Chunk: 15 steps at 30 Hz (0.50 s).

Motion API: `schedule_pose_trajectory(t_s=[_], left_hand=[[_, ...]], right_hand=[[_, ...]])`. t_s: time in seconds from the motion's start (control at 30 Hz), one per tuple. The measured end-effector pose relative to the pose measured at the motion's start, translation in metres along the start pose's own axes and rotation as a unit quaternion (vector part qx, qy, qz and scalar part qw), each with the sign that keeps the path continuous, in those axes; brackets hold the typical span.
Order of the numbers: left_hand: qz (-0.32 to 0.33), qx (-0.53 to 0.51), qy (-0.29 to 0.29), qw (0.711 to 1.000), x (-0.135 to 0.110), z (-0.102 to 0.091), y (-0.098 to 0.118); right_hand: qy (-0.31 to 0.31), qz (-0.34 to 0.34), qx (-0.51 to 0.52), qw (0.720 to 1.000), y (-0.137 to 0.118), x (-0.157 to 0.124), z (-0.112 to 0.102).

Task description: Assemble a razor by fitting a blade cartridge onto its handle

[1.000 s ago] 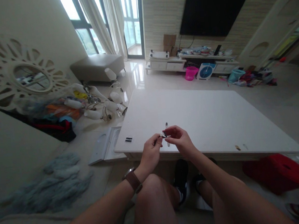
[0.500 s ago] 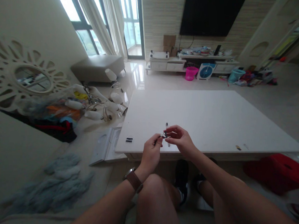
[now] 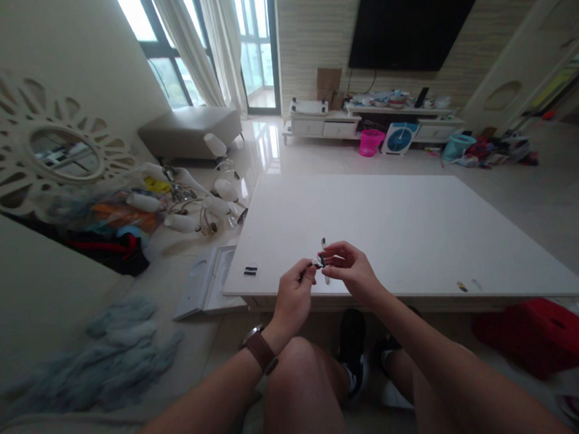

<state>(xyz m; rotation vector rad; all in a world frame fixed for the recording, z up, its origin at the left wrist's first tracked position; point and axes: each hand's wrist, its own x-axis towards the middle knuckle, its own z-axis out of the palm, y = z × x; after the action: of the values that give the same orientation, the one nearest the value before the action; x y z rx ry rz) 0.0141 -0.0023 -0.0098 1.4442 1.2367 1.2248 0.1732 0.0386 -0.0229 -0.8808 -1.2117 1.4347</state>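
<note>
Over the near edge of the white table (image 3: pixel 391 229), my two hands meet around a small black-and-silver object (image 3: pixel 317 262), too small to name surely. My left hand (image 3: pixel 294 290) is closed on its dark end, thumb on top; a brown-strapped watch circles that wrist. On the other side, the fingertips of my right hand (image 3: pixel 351 269) pinch a dark piece (image 3: pixel 322 260) at the object's silver end. Whether the two parts are joined cannot be made out. A slim pale stick with a dark tip (image 3: pixel 323 242) lies on the table behind my right fingers, partly hidden.
A small clear pack with two black strips (image 3: pixel 250 271) lies at the table's left. Toward the right edge is a small dark-and-yellow piece (image 3: pixel 461 286). A red stool (image 3: pixel 537 338) stands at right; a chandelier (image 3: pixel 203 204) and an open white box (image 3: pixel 204 280) lie on the floor left.
My hands stay almost in place. The dark piece in my right fingertips has shifted and turned slightly against the silver end.
</note>
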Motion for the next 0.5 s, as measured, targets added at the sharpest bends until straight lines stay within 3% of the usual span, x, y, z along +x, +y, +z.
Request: schedule_pose_trajectory(t_s=[0.5], left_hand=[[0.004, 0.002, -0.005, 1.000, -0.0001, -0.0003, -0.0010]], right_hand=[[-0.028, -0.015, -0.006, 0.999, -0.0061, -0.0028, 0.0022]])
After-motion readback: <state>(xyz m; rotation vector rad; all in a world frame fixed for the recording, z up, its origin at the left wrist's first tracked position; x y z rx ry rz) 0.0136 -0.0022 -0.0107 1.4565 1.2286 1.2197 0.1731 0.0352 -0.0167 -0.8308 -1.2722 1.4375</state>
